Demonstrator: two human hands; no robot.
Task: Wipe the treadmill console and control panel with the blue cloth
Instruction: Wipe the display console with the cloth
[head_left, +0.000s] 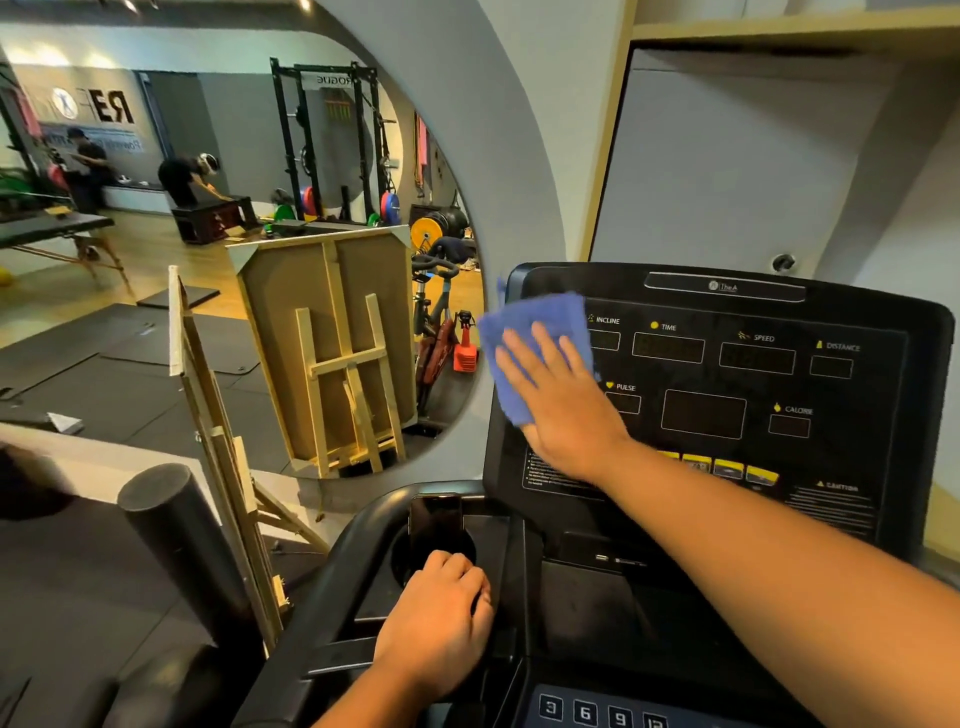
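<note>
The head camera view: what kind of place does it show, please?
Most likely a gym. A black treadmill console with INCLINE, TIME and SPEED readouts fills the foreground, and the large round wall mirror reflects a black squat rack with coloured weight plates and a black exercise bike.

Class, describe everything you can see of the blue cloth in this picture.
The blue cloth looks like soft, slightly fuzzy fabric, folded or bunched into a rough rectangle. It lies flat against the upper left of the black treadmill console, covering part of the INCLINE display. The right hand presses it there with straight, spread fingers. Its left edge overhangs the console's side.
</note>
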